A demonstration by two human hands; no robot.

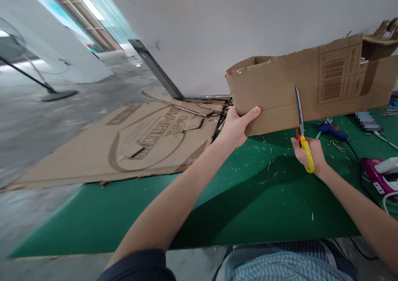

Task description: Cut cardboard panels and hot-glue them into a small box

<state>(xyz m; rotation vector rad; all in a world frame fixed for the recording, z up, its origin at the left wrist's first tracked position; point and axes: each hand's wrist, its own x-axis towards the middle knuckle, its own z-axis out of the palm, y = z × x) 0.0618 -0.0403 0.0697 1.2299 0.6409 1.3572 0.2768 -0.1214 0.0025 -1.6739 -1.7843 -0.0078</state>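
Note:
My left hand [238, 125] grips the lower left corner of a long brown cardboard piece [280, 90], thumb on its near face, holding it upright above the green table [217, 206]. A barcode label is printed on the cardboard towards its right end. My right hand [307, 152] is closed round the yellow and red handles of a pair of scissors [301, 123]. The blades point up and lie against the cardboard's lower edge, near its middle.
A large flat printed cardboard sheet [130, 144] lies over the table's left end. A white panel [248, 32] stands behind. A blue glue gun [331, 129], a pink and white tool [381, 175] and cables lie at the right. Small cardboard scraps dot the green surface.

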